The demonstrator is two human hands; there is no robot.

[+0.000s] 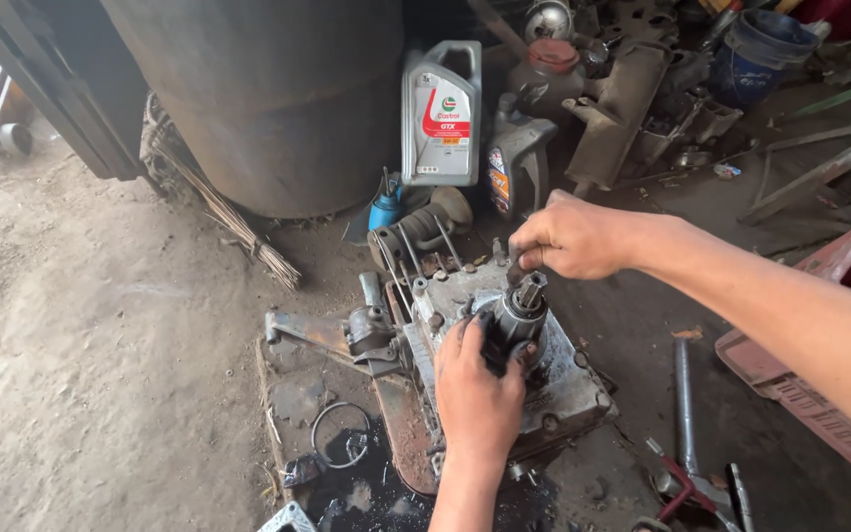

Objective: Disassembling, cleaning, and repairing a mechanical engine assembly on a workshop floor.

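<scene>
a: from the head view, where are your hands?

b: your left hand [480, 394] comes up from the bottom edge and its grip is wrapped around the dark round collar [516, 325] at the base of the splined shaft [530, 290]. your right hand [571, 236] reaches in from the right, fingers pinched narrow on something small and dark at the shaft's tip; you can't tell what it is.

a: and the shaft itself?

b: it stands up out of the grey gearbox casing [568, 379], which lies on the oily dirt floor [100, 374] at the middle of the frame. a rusty lever arm [307, 330] sticks out of the casing to the left, and a wire ring [340, 433] lies on the dark oil patch just below it.

a: what's behind?

b: a big rusty drum [278, 99], a grey oil jug [441, 113] beside it, a darker bottle [516, 163] next to that, and a blue bucket [760, 54] at the top right. a metal bar [684, 404] lies on the floor right of the casing.
</scene>
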